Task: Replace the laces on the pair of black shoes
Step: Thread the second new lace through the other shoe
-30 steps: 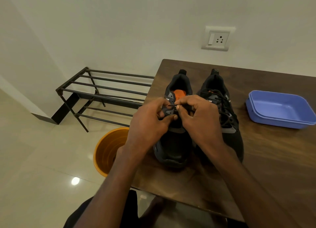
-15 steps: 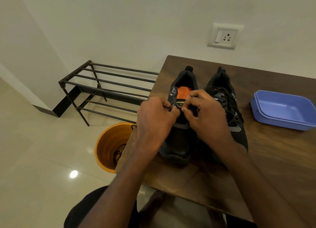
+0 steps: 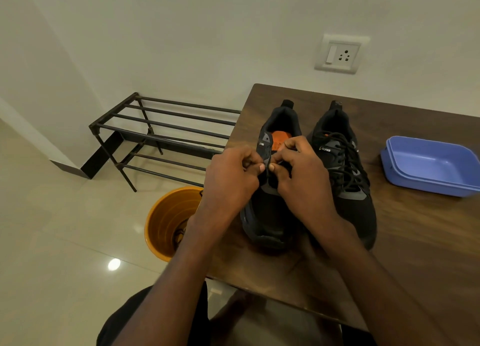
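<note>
Two black shoes stand side by side on the brown wooden table (image 3: 415,242), toes toward me. The left shoe (image 3: 270,216) shows an orange insole, and my hands cover its eyelet area. My left hand (image 3: 231,179) pinches the shoe's left eyelet flap. My right hand (image 3: 301,179) has its fingers curled over the tongue area and pinches something dark beside the left thumb; the lace itself is hidden there. The right shoe (image 3: 348,179) is laced with a black lace.
A blue plastic tub (image 3: 431,164) sits on the table at the right. An orange bucket (image 3: 166,223) with something dark inside stands on the floor below the table's left edge. A black metal shoe rack (image 3: 161,135) stands by the wall. A wall socket (image 3: 340,55) is above the table.
Both hands stay at the left shoe's eyelets; the short lace end seen between the fingertips a second ago is now hidden. The view has shifted slightly.
</note>
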